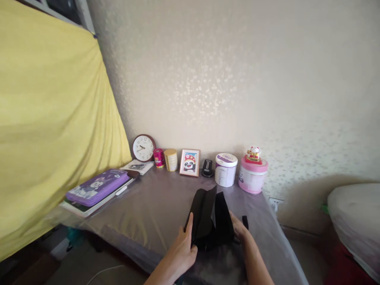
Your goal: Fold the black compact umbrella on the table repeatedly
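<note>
A black folding case (203, 213) is held over the near part of the table, its flaps spread apart like an opened book or pouch. I cannot make out its exact kind. My left hand (185, 247) is closed on its left side, with the index finger laid along the outer face and the thumb near the bottom edge. On the other side, my right hand (237, 227) grips the right flap, its fingers largely hidden behind the black material. A short black strap (245, 222) sticks out beside the right hand.
Along the wall stand a clock (144, 148), a magenta can (159, 158), a yellow-lidded container (171, 160), a panda picture frame (190, 162), a black device (207, 168), a white tub (225, 170) and a pink tub (253, 175) bearing a lucky cat (253, 153). A purple pencil case (97, 186) lies on books at left.
</note>
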Tool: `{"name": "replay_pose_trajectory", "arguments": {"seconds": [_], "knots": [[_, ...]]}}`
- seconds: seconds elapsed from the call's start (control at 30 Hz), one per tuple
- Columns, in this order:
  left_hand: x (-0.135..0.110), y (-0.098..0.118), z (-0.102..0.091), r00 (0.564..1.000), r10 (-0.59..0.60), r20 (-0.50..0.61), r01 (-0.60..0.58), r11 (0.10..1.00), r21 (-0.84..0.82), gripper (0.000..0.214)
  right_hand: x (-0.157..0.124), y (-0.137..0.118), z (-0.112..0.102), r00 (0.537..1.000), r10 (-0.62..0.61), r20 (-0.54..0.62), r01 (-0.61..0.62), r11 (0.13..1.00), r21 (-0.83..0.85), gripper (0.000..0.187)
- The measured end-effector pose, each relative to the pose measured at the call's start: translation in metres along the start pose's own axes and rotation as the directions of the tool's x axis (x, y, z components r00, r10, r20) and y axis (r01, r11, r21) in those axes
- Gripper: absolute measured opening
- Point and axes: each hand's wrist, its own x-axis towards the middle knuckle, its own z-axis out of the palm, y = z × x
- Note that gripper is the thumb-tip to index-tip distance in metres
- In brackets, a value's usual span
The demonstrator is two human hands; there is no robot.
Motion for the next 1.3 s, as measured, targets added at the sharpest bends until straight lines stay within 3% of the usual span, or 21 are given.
{"name": "replay_pose_trajectory", "arguments": {"seconds": [0.13, 0.3, 0.4, 0.53, 0.67, 0.8, 0.9, 1.07, 1.3], "knots": [[-0.008, -0.003, -0.006, 1.000, -0.001, 0.023, 0.001, 1.000, 0.020, 0.083, 0.003, 0.000, -0.006, 0.994, 0.054, 0.100, -0.059, 0.997, 0.048, 0.020], [-0.016, -0.015, -0.008, 0.997, 0.028, 0.073, -0.025, 0.998, -0.050, 0.086, 0.012, -0.006, -0.009, 0.992, 0.107, 0.070, -0.108, 0.994, 0.009, 0.027], [-0.016, -0.019, -0.002, 0.998, 0.034, 0.053, -0.033, 0.999, -0.011, 0.083, 0.015, -0.020, -0.018, 0.988, 0.130, -0.079, -0.135, 0.989, -0.063, 0.037], [-0.014, -0.020, 0.010, 0.996, 0.084, -0.034, -0.081, 0.994, 0.070, 0.080, -0.010, -0.054, -0.020, 0.931, 0.057, -0.359, -0.105, 0.988, -0.115, 0.051], [-0.014, -0.016, 0.013, 0.995, 0.100, -0.012, -0.098, 0.990, 0.102, 0.082, -0.059, -0.071, 0.013, 0.992, 0.019, -0.126, -0.026, 0.998, -0.052, 0.066], [-0.017, -0.011, 0.010, 0.994, 0.105, 0.002, -0.105, 0.990, 0.095, 0.081, -0.087, -0.054, 0.059, 0.989, 0.088, -0.118, -0.106, 0.982, -0.157, 0.089], [-0.019, -0.007, 0.007, 0.995, 0.103, 0.014, -0.103, 0.988, 0.114, 0.081, -0.089, -0.039, 0.080, 0.981, 0.083, -0.177, -0.114, 0.978, -0.172, 0.087], [-0.019, -0.003, 0.007, 0.996, 0.087, 0.010, -0.087, 0.983, 0.159, 0.086, -0.075, -0.025, 0.095, 0.954, -0.015, -0.300, -0.037, 0.985, -0.167, 0.064], [-0.018, -0.003, 0.009, 0.998, 0.068, 0.015, -0.069, 0.982, 0.174, 0.084, -0.060, -0.034, 0.106, 0.970, -0.154, -0.188, 0.113, 0.971, -0.212, 0.051]]}}
